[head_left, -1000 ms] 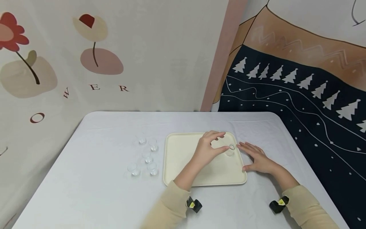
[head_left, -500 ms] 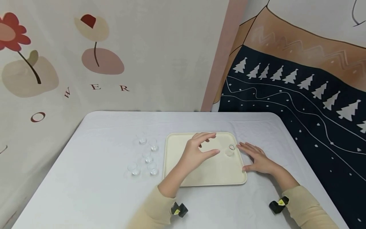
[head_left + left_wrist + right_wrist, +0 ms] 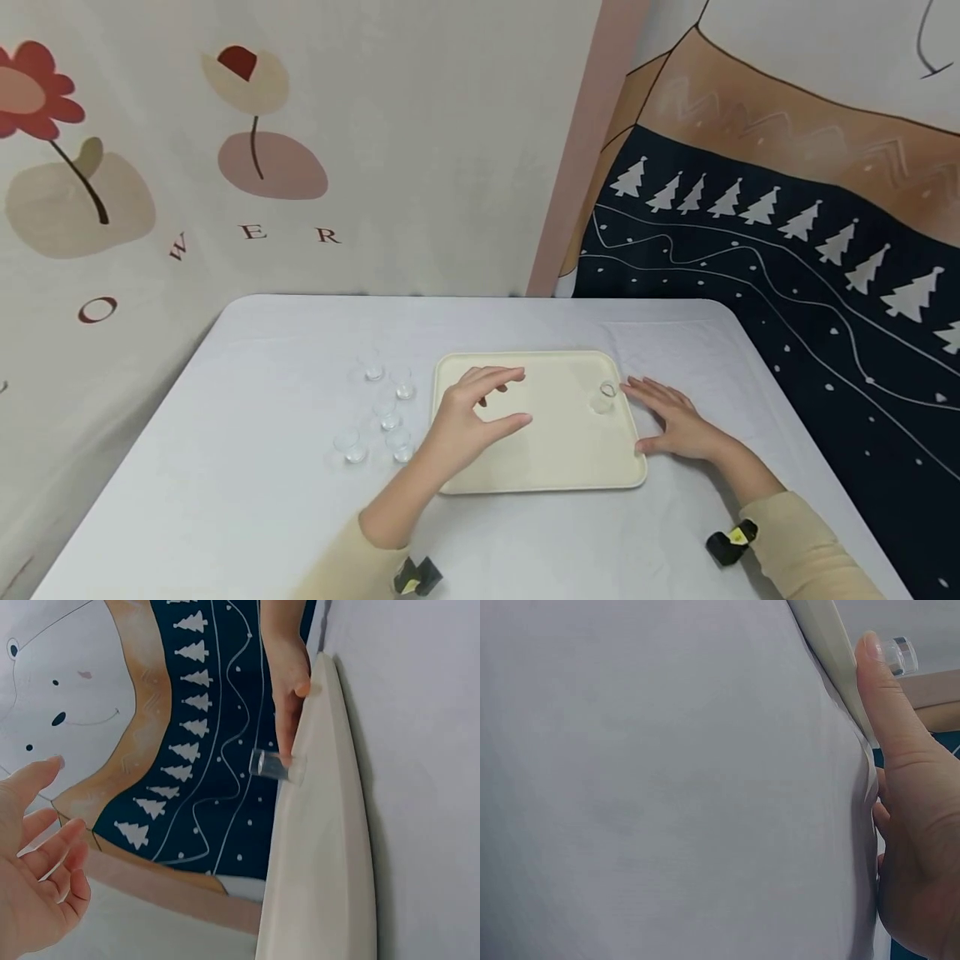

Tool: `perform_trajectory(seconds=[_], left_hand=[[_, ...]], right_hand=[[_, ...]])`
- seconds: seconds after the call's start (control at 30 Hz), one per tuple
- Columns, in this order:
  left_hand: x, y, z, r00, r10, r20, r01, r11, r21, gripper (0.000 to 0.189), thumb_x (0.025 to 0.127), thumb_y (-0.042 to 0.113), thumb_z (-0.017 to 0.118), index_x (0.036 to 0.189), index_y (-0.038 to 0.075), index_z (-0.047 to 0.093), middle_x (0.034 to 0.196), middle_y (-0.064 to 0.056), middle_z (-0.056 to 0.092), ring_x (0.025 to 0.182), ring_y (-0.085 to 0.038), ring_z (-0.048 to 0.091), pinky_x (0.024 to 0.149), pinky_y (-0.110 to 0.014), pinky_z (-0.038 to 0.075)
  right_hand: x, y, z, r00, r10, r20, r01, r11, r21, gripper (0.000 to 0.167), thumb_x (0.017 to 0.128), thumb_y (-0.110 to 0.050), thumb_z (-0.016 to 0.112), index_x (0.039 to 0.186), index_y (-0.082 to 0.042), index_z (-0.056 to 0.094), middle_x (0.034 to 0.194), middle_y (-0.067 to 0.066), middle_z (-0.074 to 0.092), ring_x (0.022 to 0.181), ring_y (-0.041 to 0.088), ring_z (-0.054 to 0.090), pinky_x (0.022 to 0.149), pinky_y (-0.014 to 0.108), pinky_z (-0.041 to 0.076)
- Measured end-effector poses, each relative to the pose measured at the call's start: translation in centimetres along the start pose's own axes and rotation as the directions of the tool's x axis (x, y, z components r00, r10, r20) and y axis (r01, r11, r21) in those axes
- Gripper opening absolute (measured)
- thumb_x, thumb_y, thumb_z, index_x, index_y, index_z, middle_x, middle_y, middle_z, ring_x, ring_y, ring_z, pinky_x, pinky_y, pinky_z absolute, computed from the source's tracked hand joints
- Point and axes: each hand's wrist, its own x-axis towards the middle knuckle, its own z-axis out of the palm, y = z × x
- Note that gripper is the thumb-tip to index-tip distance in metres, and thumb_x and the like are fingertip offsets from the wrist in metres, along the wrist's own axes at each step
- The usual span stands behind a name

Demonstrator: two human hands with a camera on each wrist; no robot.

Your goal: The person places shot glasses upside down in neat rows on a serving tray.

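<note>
One small clear glass cup (image 3: 602, 400) stands upright near the right end of a cream tray (image 3: 555, 458). Over the tray's left part, my left hand (image 3: 468, 421) hangs in the air, thumb and fingers spread apart with nothing between them. My right hand (image 3: 678, 423) rests at the tray's right edge, its thumb and fingertips against the rim. In the left wrist view the cup (image 3: 271, 765) is seen from the side, apart from the left hand (image 3: 41, 862). The right thumb (image 3: 889, 697) lies against the tray's edge in the right wrist view.
Several more clear cups (image 3: 389, 417) stand in a loose group left of the tray, one partly behind the left hand. A white cloth (image 3: 247, 500) covers the table. Printed fabric hangs behind it and to its right.
My left hand has drawn away from the cup on the tray and moved left, its fingers still spread. Cup, tray and right hand have stayed in place.
</note>
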Motion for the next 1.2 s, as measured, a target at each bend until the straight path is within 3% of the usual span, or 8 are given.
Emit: perform_trajectory(seconds=[0.4, 0.6, 0.8, 1.2], left_hand=[[-3.0, -1.0, -4.4, 0.997, 0.002, -0.081, 0.002, 0.998, 0.055, 0.05, 0.072, 0.006, 0.084, 0.119, 0.013, 0.067, 0.112, 0.005, 0.066, 0.092, -0.013, 0.056, 0.069, -0.026, 0.043], [-4.6, -1.6, -6.4, 0.992, 0.019, -0.123, -0.001, 0.99, 0.138, 0.051, 0.068, 0.0, 0.085, 0.116, 0.009, 0.068, 0.111, 0.0, 0.067, 0.091, -0.016, 0.057, 0.069, -0.022, 0.042], [-6.3, -2.8, -8.5, 0.987, -0.005, -0.163, 0.037, 0.98, 0.194, 0.055, 0.064, -0.004, 0.085, 0.115, 0.005, 0.068, 0.11, -0.007, 0.067, 0.091, -0.024, 0.056, 0.07, -0.019, 0.039], [-8.9, -4.2, -12.4, 0.973, -0.121, -0.199, 0.174, 0.946, 0.274, 0.054, 0.07, 0.003, 0.084, 0.12, 0.015, 0.067, 0.11, 0.003, 0.067, 0.097, -0.012, 0.054, 0.077, -0.023, 0.038]], right_hand=[[0.0, -0.2, -0.2, 1.0, 0.003, 0.008, -0.003, 1.0, -0.007, 0.098, 0.067, -0.046, 0.081, 0.147, -0.013, 0.037, 0.151, 0.023, 0.027, 0.138, 0.047, 0.013, 0.104, 0.065, 0.004], [0.0, -0.1, -0.1, 1.0, 0.004, 0.011, -0.004, 1.0, -0.009, 0.097, 0.067, -0.046, 0.081, 0.147, -0.013, 0.037, 0.151, 0.022, 0.027, 0.138, 0.047, 0.013, 0.103, 0.065, 0.004], [-0.1, -0.1, 0.0, 1.0, 0.004, 0.003, -0.004, 1.0, 0.002, 0.097, 0.067, -0.046, 0.081, 0.147, -0.015, 0.037, 0.151, 0.023, 0.027, 0.137, 0.047, 0.013, 0.103, 0.066, 0.003], [0.0, 0.0, 0.0, 1.0, 0.001, -0.008, -0.001, 1.0, -0.002, 0.097, 0.067, -0.046, 0.082, 0.147, -0.015, 0.037, 0.15, 0.023, 0.029, 0.137, 0.046, 0.015, 0.103, 0.066, 0.004]])
